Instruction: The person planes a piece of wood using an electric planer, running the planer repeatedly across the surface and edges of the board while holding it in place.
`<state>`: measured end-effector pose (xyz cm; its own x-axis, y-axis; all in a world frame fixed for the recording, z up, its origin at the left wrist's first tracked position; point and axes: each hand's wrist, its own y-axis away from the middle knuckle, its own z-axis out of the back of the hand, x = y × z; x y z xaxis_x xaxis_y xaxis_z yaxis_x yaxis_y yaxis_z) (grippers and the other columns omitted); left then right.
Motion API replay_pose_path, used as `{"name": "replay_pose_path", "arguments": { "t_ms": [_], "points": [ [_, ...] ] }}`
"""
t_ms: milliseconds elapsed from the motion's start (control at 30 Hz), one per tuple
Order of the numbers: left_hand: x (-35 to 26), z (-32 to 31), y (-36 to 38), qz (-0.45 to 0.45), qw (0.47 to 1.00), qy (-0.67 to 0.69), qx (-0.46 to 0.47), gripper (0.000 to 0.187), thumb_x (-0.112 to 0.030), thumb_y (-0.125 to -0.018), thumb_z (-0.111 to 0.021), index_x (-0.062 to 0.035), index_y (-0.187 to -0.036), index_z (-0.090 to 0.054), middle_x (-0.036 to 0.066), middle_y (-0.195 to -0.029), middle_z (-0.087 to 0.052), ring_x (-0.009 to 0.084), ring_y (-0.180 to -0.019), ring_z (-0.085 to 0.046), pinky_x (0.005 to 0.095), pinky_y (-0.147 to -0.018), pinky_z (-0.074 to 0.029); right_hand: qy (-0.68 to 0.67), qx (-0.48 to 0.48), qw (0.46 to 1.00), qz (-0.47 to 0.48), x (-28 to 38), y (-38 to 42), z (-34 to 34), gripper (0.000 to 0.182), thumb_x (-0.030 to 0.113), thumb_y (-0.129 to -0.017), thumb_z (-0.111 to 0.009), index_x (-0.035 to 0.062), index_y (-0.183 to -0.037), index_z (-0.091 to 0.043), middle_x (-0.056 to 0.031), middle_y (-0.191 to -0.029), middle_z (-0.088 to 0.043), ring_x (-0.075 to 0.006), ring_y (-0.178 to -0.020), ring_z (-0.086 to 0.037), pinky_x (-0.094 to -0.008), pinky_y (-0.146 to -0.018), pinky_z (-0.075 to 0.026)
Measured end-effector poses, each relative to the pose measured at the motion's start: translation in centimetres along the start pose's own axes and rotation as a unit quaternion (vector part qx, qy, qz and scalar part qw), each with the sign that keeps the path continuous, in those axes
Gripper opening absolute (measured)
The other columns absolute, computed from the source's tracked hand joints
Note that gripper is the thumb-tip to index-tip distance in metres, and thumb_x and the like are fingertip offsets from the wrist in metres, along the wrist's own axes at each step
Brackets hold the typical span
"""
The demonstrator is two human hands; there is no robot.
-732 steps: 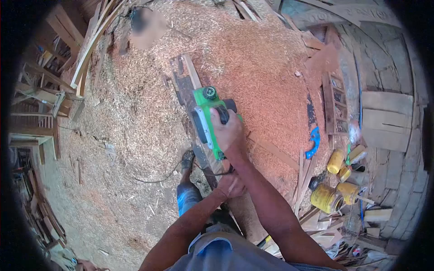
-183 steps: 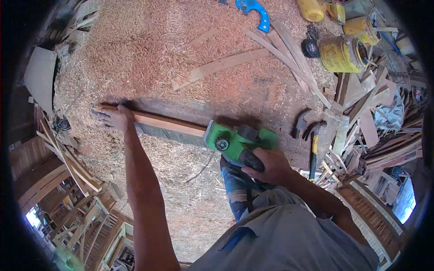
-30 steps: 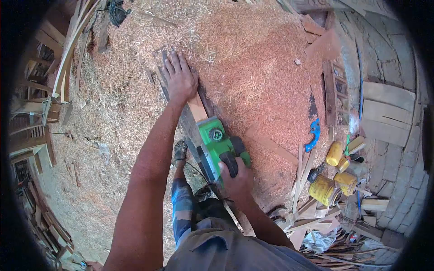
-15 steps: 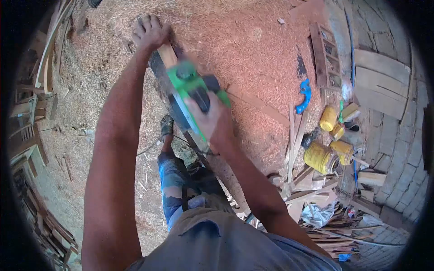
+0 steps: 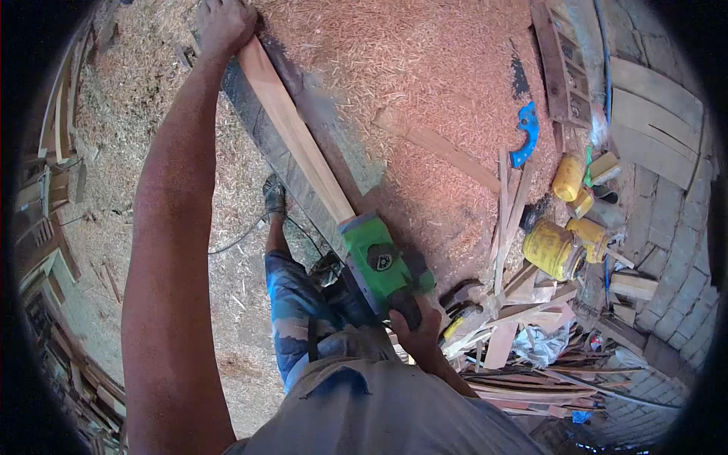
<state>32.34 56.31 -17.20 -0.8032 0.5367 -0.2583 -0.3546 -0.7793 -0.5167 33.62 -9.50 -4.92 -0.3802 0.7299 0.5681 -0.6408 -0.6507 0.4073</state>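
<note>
A green electric planer (image 5: 371, 254) with a black front knob rests on the near end of a long wooden strip (image 5: 292, 125). My right hand (image 5: 422, 332) is closed round the planer's black rear handle, close to my body. At the top edge of the view my left hand (image 5: 226, 29) grips the far end of the strip; its fingertips are partly hidden. Under the strip lies a dark, worn beam (image 5: 262, 125), running diagonally from the top left towards me. A thin black cable (image 5: 307, 236) passes near my foot.
Wood shavings (image 5: 440, 68) cover the ground. To the right are a blue-handled saw (image 5: 525, 136), a wooden frame (image 5: 561, 68), several yellow containers (image 5: 550, 249) and a loose board (image 5: 444, 155). Scrap wood (image 5: 500, 390) is piled at the lower right, with more along the left edge.
My right hand has drawn the planer back along the strip towards my body, uncovering the strip's upper face. My left hand stays at the far end; the view has shifted slightly.
</note>
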Motion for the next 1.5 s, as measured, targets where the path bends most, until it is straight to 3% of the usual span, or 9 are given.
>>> {"name": "replay_pose_path", "arguments": {
  "t_ms": [67,167,600,833,967,1267,1367,1467,1500],
  "points": [
    [0.1,0.4,-0.2,-0.010,0.999,-0.033,0.042,0.044,-0.020,-0.089,-0.057,0.0010,-0.127,-0.060,0.027,-0.124,-0.062,0.0463,-0.112,-0.060,0.0566,-0.099,-0.045,-0.053,0.019,0.998,-0.032,3.6,-1.6,0.2,0.051,0.040,-0.085,-0.083,0.0029,-0.115,-0.065,-0.0181,-0.091,-0.073,-0.0424,-0.079,-0.070,-0.0516,-0.073,-0.054],
    [1.4,-1.8,0.2,0.008,1.000,0.002,-0.014,0.056,-0.043,-0.095,-0.061,0.0007,-0.129,-0.053,0.028,-0.130,-0.058,0.0518,-0.128,-0.053,0.0657,-0.106,-0.042,0.087,-0.100,0.982,0.136,5.0,-3.4,-1.2,0.036,0.027,-0.087,-0.081,-0.0015,-0.103,-0.067,-0.0163,-0.076,-0.070,-0.0288,-0.066,-0.071,-0.0396,-0.061,-0.054],
    [0.6,-0.1,-0.3,0.054,0.998,0.005,0.015,0.065,-0.042,-0.094,-0.062,-0.0009,-0.143,-0.048,0.021,-0.138,-0.055,0.0432,-0.129,-0.051,0.0619,-0.104,-0.042,-0.009,-0.089,0.993,0.077,17.9,-14.3,-3.4,0.037,0.031,-0.091,-0.081,-0.0008,-0.103,-0.067,-0.0204,-0.079,-0.068,-0.0372,-0.073,-0.069,-0.0473,-0.067,-0.053],
    [1.8,1.6,-2.1,0.099,0.987,0.102,0.070,0.049,-0.043,-0.097,-0.056,-0.0041,-0.127,-0.060,0.022,-0.129,-0.061,0.0409,-0.121,-0.057,0.0581,-0.103,-0.044,-0.020,-0.100,0.989,0.106,24.9,-20.6,-4.5,0.040,0.037,-0.093,-0.079,-0.0005,-0.104,-0.067,-0.0234,-0.080,-0.070,-0.0438,-0.077,-0.071,-0.0494,-0.071,-0.056],
    [4.9,1.6,-3.1,-0.101,0.991,0.075,0.052,0.034,-0.036,-0.103,-0.048,-0.0057,-0.113,-0.062,0.017,-0.114,-0.068,0.0410,-0.111,-0.062,0.0526,-0.097,-0.050,-0.025,-0.108,0.983,0.144,28.8,-24.0,-5.2,0.042,0.040,-0.095,-0.077,-0.0003,-0.104,-0.068,-0.0245,-0.082,-0.070,-0.0450,-0.079,-0.071,-0.0499,-0.071,-0.056],
    [7.1,1.9,-5.4,0.044,0.943,0.271,0.187,0.033,-0.023,-0.104,-0.046,-0.0029,-0.126,-0.058,0.022,-0.121,-0.068,0.0431,-0.117,-0.062,0.0545,-0.105,-0.047,-0.065,-0.087,0.978,0.179,36.4,-31.7,-6.8,0.052,0.050,-0.096,-0.072,-0.0013,-0.101,-0.069,-0.0280,-0.086,-0.069,-0.0481,-0.085,-0.069,-0.0527,-0.075,-0.054],
    [8.0,-0.6,-1.2,0.010,0.933,0.357,0.043,0.041,-0.022,-0.106,-0.042,-0.0005,-0.138,-0.056,0.027,-0.131,-0.063,0.0453,-0.123,-0.059,0.0536,-0.111,-0.043,-0.059,-0.091,0.976,0.190,36.3,-32.0,-6.9,0.054,0.052,-0.096,-0.071,-0.0020,-0.103,-0.069,-0.0296,-0.088,-0.069,-0.0490,-0.087,-0.069,-0.0536,-0.076,-0.053],
    [-0.9,11.6,6.8,0.235,0.897,0.349,-0.134,0.037,-0.018,-0.108,-0.043,0.0034,-0.134,-0.060,0.028,-0.130,-0.059,0.0459,-0.124,-0.053,0.0517,-0.109,-0.039,-0.001,-0.121,0.975,0.188,35.6,-32.9,-7.8,0.057,0.054,-0.096,-0.070,-0.0021,-0.105,-0.069,-0.0310,-0.092,-0.069,-0.0500,-0.091,-0.069,-0.0551,-0.078,-0.053],
    [-4.0,16.1,10.5,0.306,0.884,0.351,-0.039,0.032,-0.017,-0.105,-0.048,0.0043,-0.125,-0.061,0.029,-0.125,-0.057,0.0469,-0.114,-0.054,0.0526,-0.098,-0.042,0.025,-0.132,0.974,0.180,35.2,-33.1,-8.0,0.057,0.054,-0.096,-0.070,-0.0021,-0.106,-0.070,-0.0314,-0.093,-0.070,-0.0503,-0.092,-0.069,-0.0557,-0.079,-0.054]
  ]
}}
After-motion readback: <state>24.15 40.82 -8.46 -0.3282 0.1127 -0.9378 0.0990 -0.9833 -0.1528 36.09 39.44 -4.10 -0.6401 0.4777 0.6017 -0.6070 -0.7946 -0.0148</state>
